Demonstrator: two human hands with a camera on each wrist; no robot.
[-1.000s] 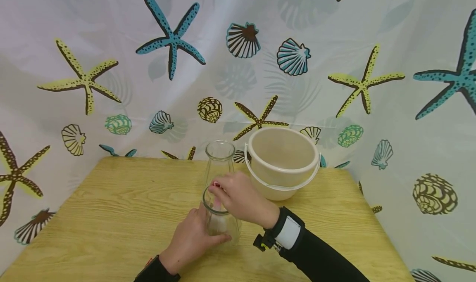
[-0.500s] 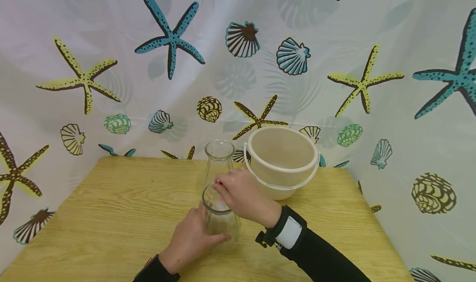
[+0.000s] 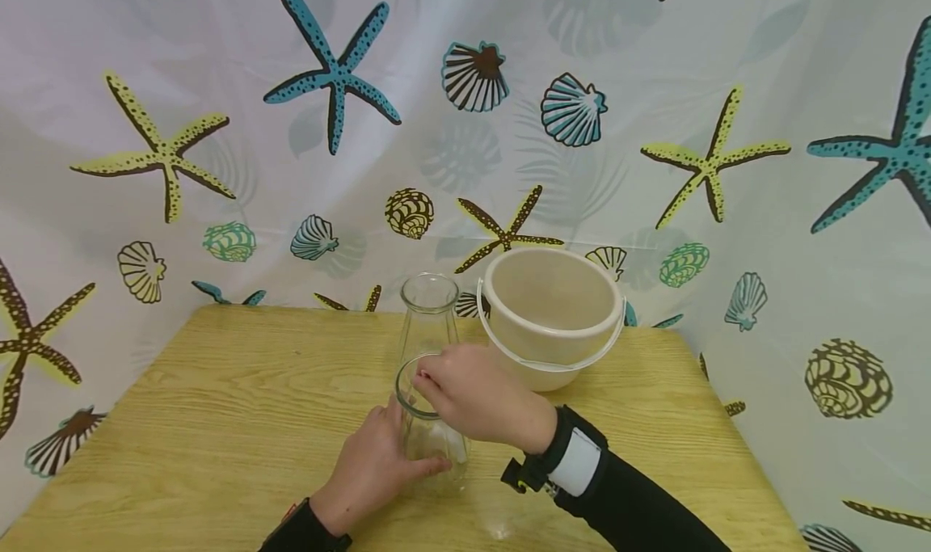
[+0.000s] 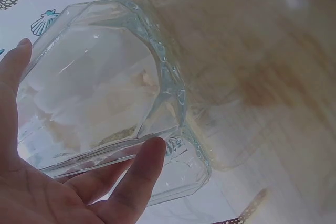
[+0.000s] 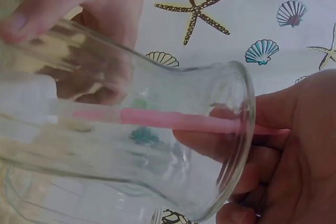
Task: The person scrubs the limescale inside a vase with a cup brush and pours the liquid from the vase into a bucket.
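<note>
A clear faceted glass vase (image 3: pixel 434 437) stands near the front of the table, its flared mouth upward. My left hand (image 3: pixel 380 465) grips its lower body, thumb on the near side. My right hand (image 3: pixel 486 394) is at the mouth and holds the pink handle of a bottle brush (image 5: pixel 181 121), some fingers inside the rim. The brush's white head (image 5: pixel 29 98) is down in the vase, blurred through the glass in the left wrist view. A second, similar glass vase (image 3: pixel 429 326) stands just behind the first.
A cream bucket (image 3: pixel 553 354) with a white handle lowered at its front stands behind and right of the vases. The wood-grain table (image 3: pixel 240 406) ends at a curtain (image 3: pixel 465 156) printed with starfish and shells.
My right hand has risen slightly and then dipped lower at the vase mouth, the brush moving with it. My left hand and the vase have stayed in place.
</note>
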